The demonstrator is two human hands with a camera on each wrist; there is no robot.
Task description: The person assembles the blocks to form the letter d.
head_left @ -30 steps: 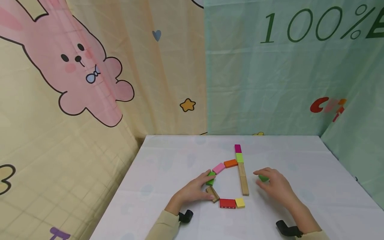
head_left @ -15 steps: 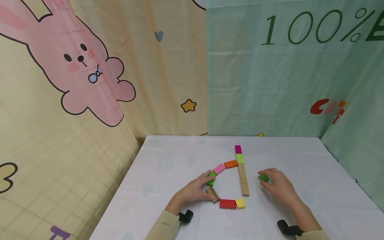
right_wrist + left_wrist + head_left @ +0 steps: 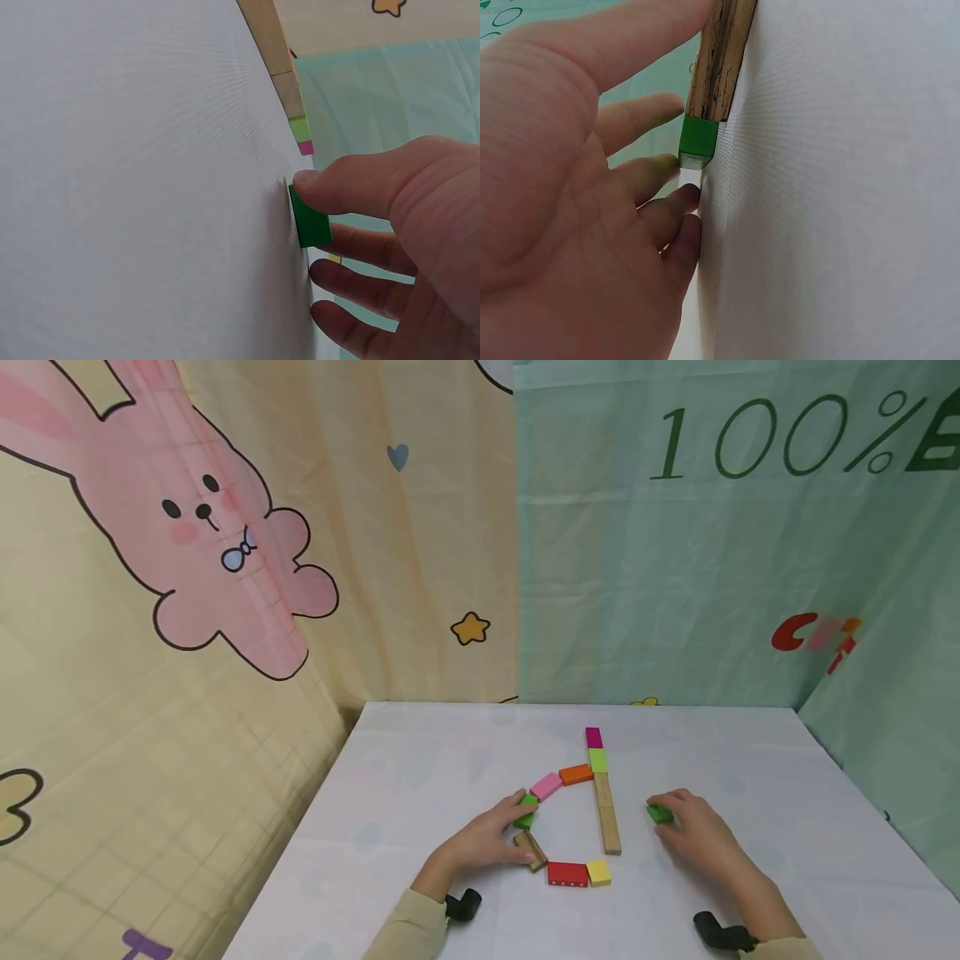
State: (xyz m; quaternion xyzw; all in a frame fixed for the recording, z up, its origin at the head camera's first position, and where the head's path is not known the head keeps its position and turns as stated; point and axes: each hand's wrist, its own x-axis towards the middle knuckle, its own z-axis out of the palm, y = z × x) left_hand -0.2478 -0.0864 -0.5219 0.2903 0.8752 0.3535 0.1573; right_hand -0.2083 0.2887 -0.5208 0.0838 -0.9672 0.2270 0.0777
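Note:
My right hand point(image 3: 701, 831) pinches a small green block point(image 3: 660, 814) between thumb and fingers at the table, right of the other blocks. In the right wrist view the thumb presses on this green block point(image 3: 310, 219). My left hand point(image 3: 487, 835) rests over the left side of the block outline, fingers extended. Its fingertips touch another green block point(image 3: 527, 812) and its thumb lies at a dark-grained wooden block point(image 3: 529, 852). In the left wrist view the wooden block point(image 3: 721, 60) stands end to end with the green block point(image 3: 699, 139).
Pink point(image 3: 547, 787), orange point(image 3: 576, 775), red point(image 3: 567, 874) and yellow point(image 3: 598, 872) blocks continue the outline. Plain wooden blocks point(image 3: 607, 814) line up with lime point(image 3: 597, 761) and magenta point(image 3: 593, 738) ones. All lie on the white-covered table point(image 3: 420, 760), with printed curtains behind.
My right thumb and fingers have come together on the green block, from around it to pinching it. My left hand stays in place over the blocks.

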